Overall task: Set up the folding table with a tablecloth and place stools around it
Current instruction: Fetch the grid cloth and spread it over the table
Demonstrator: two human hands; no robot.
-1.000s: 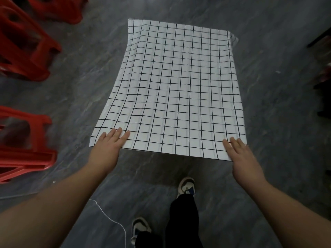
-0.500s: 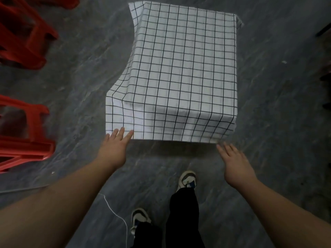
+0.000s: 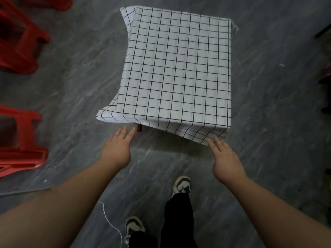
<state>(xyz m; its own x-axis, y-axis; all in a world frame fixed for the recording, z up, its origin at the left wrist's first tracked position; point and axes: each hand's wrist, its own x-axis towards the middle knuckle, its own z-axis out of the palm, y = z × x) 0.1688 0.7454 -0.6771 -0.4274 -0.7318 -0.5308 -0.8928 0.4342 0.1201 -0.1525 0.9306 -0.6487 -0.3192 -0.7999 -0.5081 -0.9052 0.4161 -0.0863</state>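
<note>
A white tablecloth (image 3: 177, 68) with a black grid lies draped over the folding table, hiding its top. Only a brown table leg (image 3: 139, 127) shows under the near left edge. The cloth hangs lower at the near right corner and flares out at the near left corner. My left hand (image 3: 118, 149) hovers flat and empty just in front of the near left edge, apart from the cloth. My right hand (image 3: 226, 161) is flat too, its fingertips at the hanging near right corner. Red plastic stools lie to the left, one far (image 3: 19, 42), one near (image 3: 19, 140).
The floor is dark grey stone. A thin white cord (image 3: 111, 224) trails on it near my feet (image 3: 181, 185). Another red stool (image 3: 53, 2) peeks in at the top left. Dark furniture (image 3: 325, 68) lines the right edge.
The cloth was held stretched in the air by both hands, then dropped onto the table. Both hands let go and now hover at its near edge; the left corner has flared outward.
</note>
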